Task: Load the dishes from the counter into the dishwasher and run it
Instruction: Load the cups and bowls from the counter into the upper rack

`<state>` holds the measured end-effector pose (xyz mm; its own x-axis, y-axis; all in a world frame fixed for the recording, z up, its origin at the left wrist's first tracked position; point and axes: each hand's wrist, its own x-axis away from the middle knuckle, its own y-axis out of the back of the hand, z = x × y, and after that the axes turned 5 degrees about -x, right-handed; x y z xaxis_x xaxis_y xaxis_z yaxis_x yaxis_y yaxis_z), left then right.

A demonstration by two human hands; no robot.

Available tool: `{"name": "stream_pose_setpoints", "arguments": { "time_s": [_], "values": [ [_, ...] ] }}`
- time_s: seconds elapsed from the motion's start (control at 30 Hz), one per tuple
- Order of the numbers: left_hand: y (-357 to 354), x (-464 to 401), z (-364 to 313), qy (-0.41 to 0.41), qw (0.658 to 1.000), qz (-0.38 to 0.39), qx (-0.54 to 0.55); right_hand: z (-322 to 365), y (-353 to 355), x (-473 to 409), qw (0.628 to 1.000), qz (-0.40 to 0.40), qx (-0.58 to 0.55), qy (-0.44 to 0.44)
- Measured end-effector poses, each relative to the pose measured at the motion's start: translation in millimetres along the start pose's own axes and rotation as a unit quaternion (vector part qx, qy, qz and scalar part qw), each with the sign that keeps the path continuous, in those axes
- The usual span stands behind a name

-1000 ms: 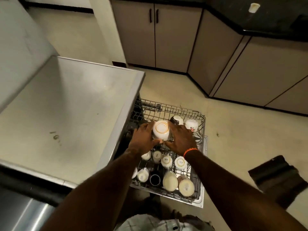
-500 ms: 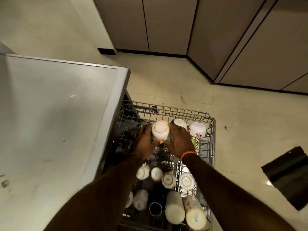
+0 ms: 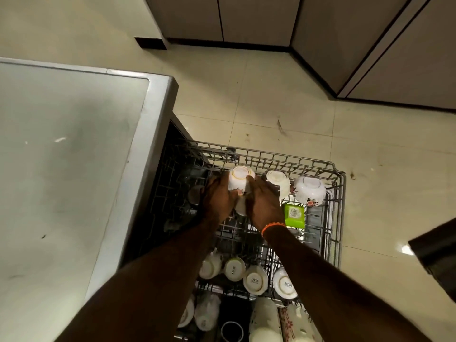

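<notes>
A white bowl (image 3: 239, 177) with a gold ring on its base is upside down at the far left of the pulled-out wire dishwasher rack (image 3: 337, 208). My left hand (image 3: 218, 197) grips its left side and my right hand (image 3: 264, 206), with an orange wristband, grips its right side. Two more inverted bowls, one plain (image 3: 277, 181) and one flowered (image 3: 309, 190), sit to the right along the rack's far edge. A green square dish (image 3: 294, 214) lies behind my right wrist. Several upturned white cups (image 3: 255, 280) fill the near rows.
The steel top of the dishwasher (image 3: 69, 169) lies to the left of the rack. Beige cabinet doors (image 3: 246, 18) line the far wall and right corner. A dark mat (image 3: 436, 255) lies on the tiled floor at right. Tall white bottles (image 3: 265, 322) stand at the rack's near edge.
Both hands have carried the gold-ringed bowl down and toward the rack's far left corner. The camera has tilted further down over the rack.
</notes>
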<state>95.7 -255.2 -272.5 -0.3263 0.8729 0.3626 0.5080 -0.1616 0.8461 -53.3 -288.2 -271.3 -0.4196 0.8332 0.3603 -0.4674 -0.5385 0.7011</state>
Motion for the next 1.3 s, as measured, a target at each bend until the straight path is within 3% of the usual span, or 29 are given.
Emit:
{"name": "stream_pose_setpoints", "arguments": {
  "time_s": [0.13, 0.77, 0.93, 1.3],
  "values": [
    [1.2, -6.2, -4.1, 0.023, 1.0, 0.02, -0.007, 4.6, -1.2, -3.8, 1.0, -0.001, 0.014, -0.018],
    [66.7, 81.8, -18.5, -0.072, 0.995, 0.026, -0.064, 50.8, 63.4, 75.4, 0.997, 0.039, 0.07, -0.02],
    [86.7, 134.3, -25.3, -0.083, 0.996, 0.02, -0.02, 64.8, 79.9, 119.9, 0.995, 0.024, 0.096, 0.021],
    [117.6, 274.7, -41.3, -0.037, 0.996, -0.06, -0.057, 91.1, 103.8, 223.4, 0.974, 0.032, 0.168, 0.151]
  ]
}}
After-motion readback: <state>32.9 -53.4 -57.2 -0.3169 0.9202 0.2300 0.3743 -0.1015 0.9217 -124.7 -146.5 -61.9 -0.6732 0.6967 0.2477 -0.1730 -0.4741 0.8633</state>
